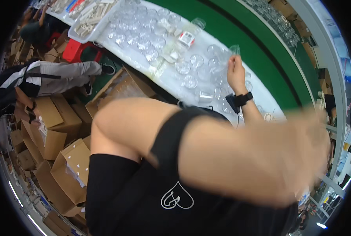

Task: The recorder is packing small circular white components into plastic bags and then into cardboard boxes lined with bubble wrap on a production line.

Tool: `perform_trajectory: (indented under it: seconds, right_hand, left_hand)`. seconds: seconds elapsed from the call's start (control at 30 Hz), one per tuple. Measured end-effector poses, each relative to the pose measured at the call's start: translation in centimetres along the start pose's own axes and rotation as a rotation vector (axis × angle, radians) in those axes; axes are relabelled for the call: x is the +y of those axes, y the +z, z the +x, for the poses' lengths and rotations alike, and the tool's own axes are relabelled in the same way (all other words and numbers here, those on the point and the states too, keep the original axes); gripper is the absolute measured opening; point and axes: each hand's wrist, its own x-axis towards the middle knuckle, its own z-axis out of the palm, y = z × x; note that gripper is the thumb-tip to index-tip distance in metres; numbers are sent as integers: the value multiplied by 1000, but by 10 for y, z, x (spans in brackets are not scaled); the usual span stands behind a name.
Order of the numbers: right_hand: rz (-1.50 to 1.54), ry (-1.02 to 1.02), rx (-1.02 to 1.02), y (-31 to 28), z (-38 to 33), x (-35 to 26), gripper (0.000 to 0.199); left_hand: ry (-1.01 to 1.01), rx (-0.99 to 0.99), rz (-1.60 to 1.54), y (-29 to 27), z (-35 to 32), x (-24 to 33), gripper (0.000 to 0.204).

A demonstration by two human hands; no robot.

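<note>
My left arm bends across the front of the view, with a black strap round the wrist. My left hand [258, 157] is large, close and smeared by motion, so its fingers cannot be made out. Beyond it, my right hand [236, 74] is raised over the far side of the white table [165, 84], a black device strapped to its wrist. Its fingers are pinched together, and a clear plastic piece [235, 49] shows at their tips. Clear plastic cups [190, 81] stand and lie around that hand. Part of my right forearm is hidden behind the left hand.
A small red-and-white box [186, 38] sits among the cups. At the table's far left stands a clear bin [90, 27] of white parts. Open cardboard boxes [71, 165] crowd the left, near a red stool [75, 51]. A person [45, 78] reaches into one box.
</note>
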Motion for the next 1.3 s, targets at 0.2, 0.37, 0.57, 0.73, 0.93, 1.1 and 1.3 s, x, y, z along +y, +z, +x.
perform_trajectory:
  seconds: [0.2,0.37,0.57,0.73,0.93,1.1,1.3]
  right_hand:
    - [143,-225,298,3,-6,-2,16]
    - [198,-163,284,-11,-9,-6,18]
    - [272,-291,437,0,6,-23,13]
    - [-234,-550,137,14,11,-82,12]
    - [-88,-612,-116,82,5,-76,37]
    - [-56,-596,-118,91,12,-69,21]
    - [78,-606,-182,80,11,-85,17]
  left_hand:
    - [-200,-134,35,-7,-29,4,24]
    - [-335,-273,88,-12,-43,13,21]
    - [-462,-391,210,-29,-54,-6,19]
    - [-1025,-118,-62,-5,-202,-114,51]
    - [-1139,-95,23,80,-305,-133,66]
    - [-1115,4,-10,86,-314,-132,60]
    - [-1127,-20,-23,72,-307,-127,55]
